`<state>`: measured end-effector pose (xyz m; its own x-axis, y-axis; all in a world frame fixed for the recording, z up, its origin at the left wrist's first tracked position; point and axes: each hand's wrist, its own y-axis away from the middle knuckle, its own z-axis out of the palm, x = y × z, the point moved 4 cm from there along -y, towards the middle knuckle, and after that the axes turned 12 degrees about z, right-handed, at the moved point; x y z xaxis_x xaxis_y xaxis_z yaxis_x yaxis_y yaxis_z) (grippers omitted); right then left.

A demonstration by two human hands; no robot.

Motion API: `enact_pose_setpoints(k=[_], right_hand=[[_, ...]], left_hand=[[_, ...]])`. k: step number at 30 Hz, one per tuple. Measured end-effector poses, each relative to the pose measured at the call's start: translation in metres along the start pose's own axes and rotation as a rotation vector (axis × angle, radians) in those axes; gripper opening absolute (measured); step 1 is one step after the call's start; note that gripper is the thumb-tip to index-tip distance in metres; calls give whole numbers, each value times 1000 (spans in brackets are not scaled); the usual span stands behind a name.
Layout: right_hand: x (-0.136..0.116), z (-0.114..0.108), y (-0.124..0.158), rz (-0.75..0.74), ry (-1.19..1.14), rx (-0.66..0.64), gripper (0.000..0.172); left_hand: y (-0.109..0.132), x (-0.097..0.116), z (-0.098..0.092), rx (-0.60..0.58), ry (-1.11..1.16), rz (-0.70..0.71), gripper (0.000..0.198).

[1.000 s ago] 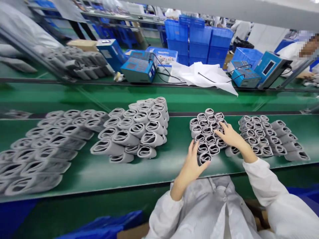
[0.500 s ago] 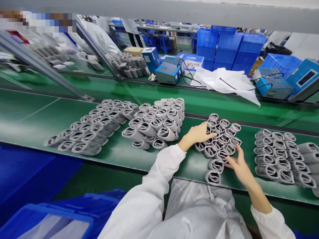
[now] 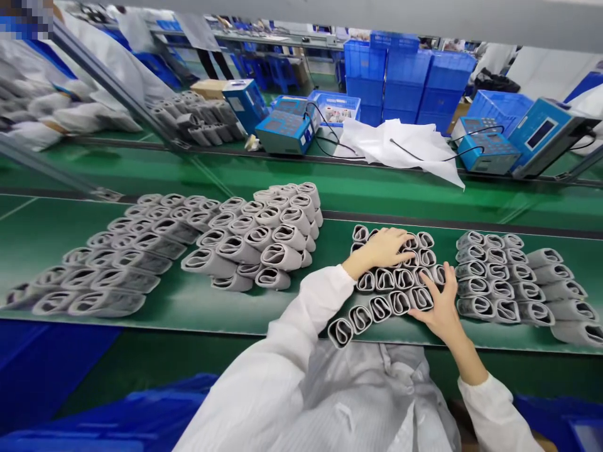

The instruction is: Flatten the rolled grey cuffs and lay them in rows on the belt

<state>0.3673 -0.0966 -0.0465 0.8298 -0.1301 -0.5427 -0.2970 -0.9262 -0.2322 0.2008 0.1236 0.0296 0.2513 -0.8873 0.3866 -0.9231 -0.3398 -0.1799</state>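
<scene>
A cluster of grey fabric rolls stands with open ends up on the green work surface in front of me. My left hand lies over the back rolls of this cluster, fingers stretched out and covering part of them. Against its right side rests my right hand, thumb and fingers spread, touching the front and right-hand rolls. The front row bends toward the table's front edge, ending in a tilted roll at the left. Neither hand grips a single roll.
Left of the cluster are a stacked pile of rolls and a slanting group. More rolls stand in rows to the right. Behind are blue control boxes, a white sheet and blue crates.
The rolls have shifted into straighter rows, and the front ones now trail leftward. My right hand has spread wider against the side. The whole view has swung to the right.
</scene>
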Motion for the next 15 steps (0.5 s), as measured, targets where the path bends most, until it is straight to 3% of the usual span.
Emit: enact_pose_setpoints(k=[2, 5, 9, 15], right_hand=[[10, -2, 1, -8, -27, 13, 83], [21, -5, 4, 23, -58, 69, 75], [20, -3, 7, 51, -41, 149, 69], [2, 2, 10, 53, 28, 223, 64]], left_hand=[[7, -21, -12, 89, 84, 35, 54], [41, -63, -28, 350, 298, -46, 48], [75, -97, -21, 484, 394, -155, 49], [54, -128, 4, 600, 598, -367, 49]])
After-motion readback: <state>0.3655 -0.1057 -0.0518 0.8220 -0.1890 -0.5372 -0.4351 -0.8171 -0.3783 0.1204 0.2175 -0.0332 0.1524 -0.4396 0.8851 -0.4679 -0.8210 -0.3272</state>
